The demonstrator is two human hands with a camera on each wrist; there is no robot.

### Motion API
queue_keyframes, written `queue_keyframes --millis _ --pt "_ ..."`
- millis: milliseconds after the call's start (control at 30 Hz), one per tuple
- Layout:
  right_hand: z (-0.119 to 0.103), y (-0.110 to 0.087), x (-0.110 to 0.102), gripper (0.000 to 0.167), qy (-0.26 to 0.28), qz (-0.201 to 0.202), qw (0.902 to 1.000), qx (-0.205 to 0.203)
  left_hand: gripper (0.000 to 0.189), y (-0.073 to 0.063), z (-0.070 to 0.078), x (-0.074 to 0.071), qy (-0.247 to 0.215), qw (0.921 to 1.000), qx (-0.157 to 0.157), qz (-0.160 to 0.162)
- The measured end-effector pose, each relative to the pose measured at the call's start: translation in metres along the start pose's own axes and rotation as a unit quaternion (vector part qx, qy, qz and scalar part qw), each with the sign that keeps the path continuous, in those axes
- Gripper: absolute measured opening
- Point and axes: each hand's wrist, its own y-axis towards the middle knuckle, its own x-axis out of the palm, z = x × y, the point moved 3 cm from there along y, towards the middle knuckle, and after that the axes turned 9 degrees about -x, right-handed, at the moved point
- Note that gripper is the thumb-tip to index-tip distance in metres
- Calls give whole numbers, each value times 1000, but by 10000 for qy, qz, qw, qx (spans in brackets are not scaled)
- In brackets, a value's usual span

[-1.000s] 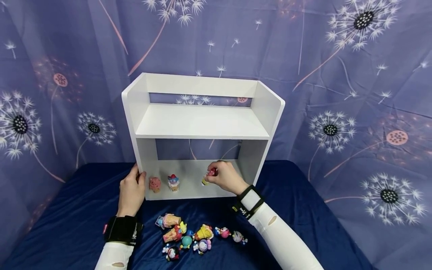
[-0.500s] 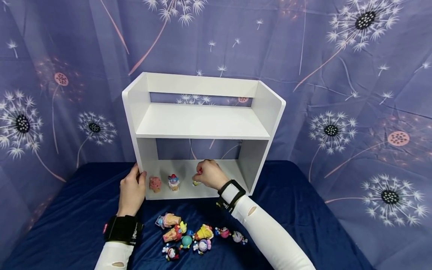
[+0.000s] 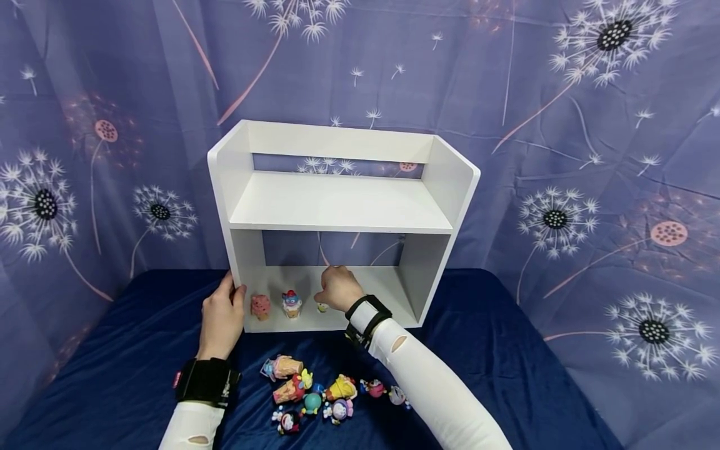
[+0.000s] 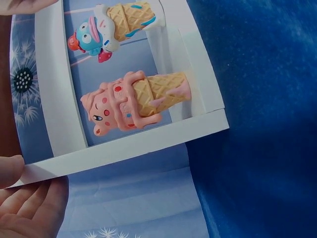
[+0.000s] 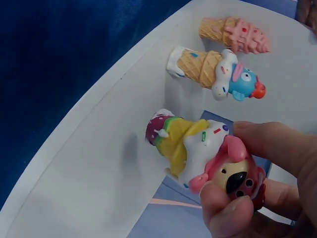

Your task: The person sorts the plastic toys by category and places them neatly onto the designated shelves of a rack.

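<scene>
In the head view, my left hand (image 3: 222, 320) grips the left side panel of a white two-tier shelf (image 3: 337, 203), thumb on one face and fingers on the other. My right hand (image 3: 341, 289) is inside the lower tier. It pinches the head of an ice-cream-cone figurine (image 5: 200, 146) with a pink-and-red bear-like face and a yellow and purple cone. The figurine stands with its base right at the lower board. To its left are an upright blue-faced ice-cream figurine (image 3: 291, 304) with a red top and a pink ice-cream figurine (image 3: 260, 307) near the left panel.
Several colourful figurines lie loosely on the dark blue cloth (image 3: 484, 375) before the shelf, among them a yellow one (image 3: 340, 388), a teal round one (image 3: 312, 403) and a black-and-red one (image 3: 289, 422). A purple dandelion-print curtain (image 3: 574, 137) hangs behind.
My right hand has moved left along the lower tier with the bear-faced figurine, bringing it closer to the blue-faced one. The left hand keeps its grip on the side panel.
</scene>
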Motion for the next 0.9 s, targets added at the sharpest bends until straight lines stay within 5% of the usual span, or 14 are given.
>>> queue_keyframes --millis 333,900 --pt "-4 8 11 21 -333 -323 9975 526 25 0 0 0 11 10000 -16 65" --pt "-6 12 24 20 -418 -102 9964 734 24 1 2 -1 13 10000 3 51"
